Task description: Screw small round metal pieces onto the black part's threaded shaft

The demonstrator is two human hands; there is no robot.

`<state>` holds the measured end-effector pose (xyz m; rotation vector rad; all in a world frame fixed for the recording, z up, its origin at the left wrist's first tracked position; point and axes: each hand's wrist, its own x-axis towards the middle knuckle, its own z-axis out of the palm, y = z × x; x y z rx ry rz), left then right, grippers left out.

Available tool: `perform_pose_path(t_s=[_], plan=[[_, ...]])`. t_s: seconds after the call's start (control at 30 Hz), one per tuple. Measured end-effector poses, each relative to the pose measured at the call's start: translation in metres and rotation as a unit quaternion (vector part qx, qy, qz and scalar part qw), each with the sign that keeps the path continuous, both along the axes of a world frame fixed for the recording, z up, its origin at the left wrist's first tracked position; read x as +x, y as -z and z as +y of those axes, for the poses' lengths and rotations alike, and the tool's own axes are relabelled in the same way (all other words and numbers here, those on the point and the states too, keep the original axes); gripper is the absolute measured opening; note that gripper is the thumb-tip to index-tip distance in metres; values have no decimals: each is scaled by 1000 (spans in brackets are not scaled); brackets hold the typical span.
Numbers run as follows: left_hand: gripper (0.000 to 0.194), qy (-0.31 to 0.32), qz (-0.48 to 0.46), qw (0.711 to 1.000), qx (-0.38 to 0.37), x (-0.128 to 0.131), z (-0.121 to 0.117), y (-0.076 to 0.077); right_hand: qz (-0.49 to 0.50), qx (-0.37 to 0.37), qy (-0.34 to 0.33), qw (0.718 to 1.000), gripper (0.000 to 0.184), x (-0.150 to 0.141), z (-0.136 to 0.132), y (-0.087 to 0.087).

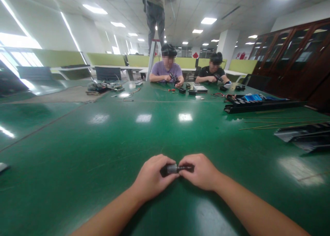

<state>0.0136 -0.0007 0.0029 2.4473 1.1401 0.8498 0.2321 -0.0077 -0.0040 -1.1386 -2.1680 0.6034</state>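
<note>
Near the front of the green table, my left hand (154, 176) curls its thumb and fingers around a short grey-and-black cylinder (172, 169). A thin dark rod (185, 168) lies in line with the cylinder's right end. My right hand (199, 170) is closed on this rod, thumb and fingertips pinching it from below and above. The two hands face each other with their fingertips almost touching. Parts of the cylinder and the rod's far end are hidden by my fingers, so I cannot tell exactly what kind of tool or part they are.
Two people (167, 71) sit across the green table (116, 139) handling dark parts. Electronic parts (96, 87) lie at the far left, black boxes (192, 92) at the back. Black channels (257, 107) and thin rods (273, 123) lie right. Another person stands on a ladder (152, 55).
</note>
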Motion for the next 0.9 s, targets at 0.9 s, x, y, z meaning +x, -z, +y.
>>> perform_pose_path(t_s=[0.9], plan=[[23,-3,3,1000,6,-1,0,1,-14,11,5,1000,9,2,0,3]])
